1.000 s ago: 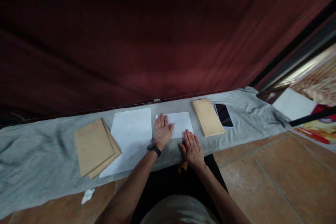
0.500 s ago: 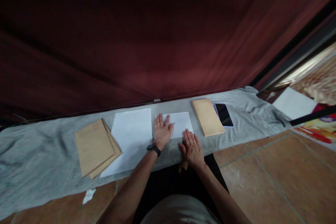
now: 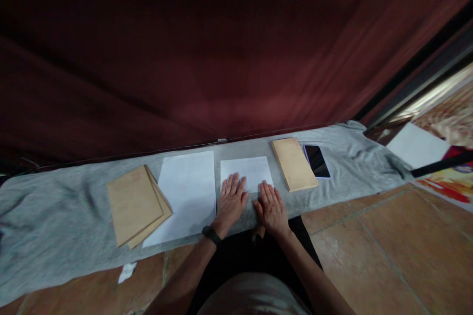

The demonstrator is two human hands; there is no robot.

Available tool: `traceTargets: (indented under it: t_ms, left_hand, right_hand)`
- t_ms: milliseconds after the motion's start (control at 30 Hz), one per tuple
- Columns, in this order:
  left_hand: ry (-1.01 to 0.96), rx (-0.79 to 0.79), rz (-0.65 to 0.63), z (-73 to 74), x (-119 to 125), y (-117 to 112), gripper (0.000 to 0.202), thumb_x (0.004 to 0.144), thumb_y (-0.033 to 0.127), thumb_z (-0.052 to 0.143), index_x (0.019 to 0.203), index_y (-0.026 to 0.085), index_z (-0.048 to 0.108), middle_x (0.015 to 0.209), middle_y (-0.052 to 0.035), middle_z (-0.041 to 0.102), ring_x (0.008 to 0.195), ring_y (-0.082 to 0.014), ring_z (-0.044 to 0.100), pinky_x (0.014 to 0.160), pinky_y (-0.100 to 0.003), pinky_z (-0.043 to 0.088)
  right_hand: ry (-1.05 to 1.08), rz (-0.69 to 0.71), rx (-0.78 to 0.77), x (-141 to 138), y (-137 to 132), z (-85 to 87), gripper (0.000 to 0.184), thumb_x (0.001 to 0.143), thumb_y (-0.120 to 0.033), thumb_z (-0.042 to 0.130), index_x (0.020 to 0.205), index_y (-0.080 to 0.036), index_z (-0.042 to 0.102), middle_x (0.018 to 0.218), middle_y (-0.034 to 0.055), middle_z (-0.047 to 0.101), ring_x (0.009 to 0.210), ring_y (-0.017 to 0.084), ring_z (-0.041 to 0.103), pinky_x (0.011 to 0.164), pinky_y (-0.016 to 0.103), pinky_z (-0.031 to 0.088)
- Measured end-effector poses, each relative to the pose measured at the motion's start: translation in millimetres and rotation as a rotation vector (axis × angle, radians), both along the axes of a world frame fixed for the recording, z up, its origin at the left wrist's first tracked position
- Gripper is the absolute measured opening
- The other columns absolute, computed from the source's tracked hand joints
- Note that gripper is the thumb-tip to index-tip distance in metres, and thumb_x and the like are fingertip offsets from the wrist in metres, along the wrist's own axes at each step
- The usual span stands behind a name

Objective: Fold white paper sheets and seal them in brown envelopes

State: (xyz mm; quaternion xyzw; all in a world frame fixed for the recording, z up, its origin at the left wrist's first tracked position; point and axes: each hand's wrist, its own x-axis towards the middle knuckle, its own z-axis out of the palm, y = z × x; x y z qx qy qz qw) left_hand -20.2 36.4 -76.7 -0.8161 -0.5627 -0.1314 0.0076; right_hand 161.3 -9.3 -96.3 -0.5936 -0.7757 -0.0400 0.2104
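A folded white sheet point(image 3: 247, 170) lies on the grey cloth point(image 3: 55, 211) straight ahead. My left hand point(image 3: 231, 202) lies flat and open, its fingertips on the sheet's near left edge; a black band is on that wrist. My right hand point(image 3: 272, 206) lies flat and open beside it, fingertips on the sheet's near right edge. Neither hand holds anything. A larger white sheet point(image 3: 185, 192) lies just left of my left hand.
Brown envelopes point(image 3: 135, 204) are stacked at the left of the cloth. A single brown envelope point(image 3: 294, 164) and a dark phone point(image 3: 317, 161) lie to the right. A dark red curtain hangs behind. Tiled floor and a paper scrap point(image 3: 126, 271) are nearby.
My left hand has slid back toward me from the middle of the folded sheet to its near edge. My right hand has barely moved.
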Motion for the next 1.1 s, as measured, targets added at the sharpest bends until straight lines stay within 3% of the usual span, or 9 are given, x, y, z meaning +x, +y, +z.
traceTargets:
  t_ms: [167,400,600,800,1100]
  left_hand:
    - [-0.002,0.001,-0.074,6.2,-0.6,-22.3,0.049,0.100,0.038,0.046,0.148,0.025,0.047,0.159,-0.0067,0.038,0.150,-0.0281,0.029,0.123,-0.052,0.025]
    - [-0.024,-0.012,-0.111,4.8,-2.3,-23.1,0.046,0.101,0.036,0.044,0.144,0.022,0.051,0.154,-0.0057,0.046,0.147,-0.0251,0.035,0.124,-0.052,0.024]
    - [-0.048,-0.027,-0.126,2.6,-1.7,-24.7,0.046,0.101,0.032,0.041,0.144,0.019,0.051,0.151,-0.0080,0.050,0.145,-0.0243,0.040,0.124,-0.052,0.024]
    - [-0.056,-0.026,-0.140,2.0,-0.9,-25.8,0.045,0.097,0.024,0.045,0.141,0.018,0.055,0.148,-0.0102,0.054,0.143,-0.0254,0.043,0.123,-0.053,0.026]
    - [-0.054,-0.033,-0.115,3.4,1.8,-25.1,0.047,0.101,0.032,0.039,0.143,0.015,0.052,0.148,-0.0108,0.054,0.143,-0.0254,0.042,0.123,-0.053,0.025]
  right_hand:
    - [-0.013,0.008,0.003,0.1,0.1,2.2,0.063,0.104,-0.038,0.042,0.158,-0.011,0.025,0.159,0.0166,0.035,0.147,0.029,0.035,0.120,0.047,0.030]
    - [-0.002,0.002,-0.024,1.4,1.0,5.9,0.057,0.104,-0.038,0.040,0.153,-0.009,0.036,0.157,0.0179,0.039,0.146,0.029,0.036,0.119,0.048,0.032]
    - [0.104,0.066,-0.139,-0.6,20.7,16.7,0.049,0.106,-0.035,0.032,0.144,-0.011,0.051,0.147,0.0151,0.053,0.140,0.025,0.046,0.120,0.048,0.031]
    - [0.116,0.217,-0.215,-17.0,51.4,16.3,0.051,0.106,-0.039,0.029,0.147,-0.015,0.049,0.150,0.0112,0.050,0.144,0.023,0.040,0.120,0.046,0.031]
    - [0.066,0.180,-0.231,-25.5,88.7,13.1,0.054,0.106,-0.039,0.029,0.152,-0.014,0.041,0.156,0.0120,0.042,0.147,0.023,0.035,0.121,0.046,0.025]
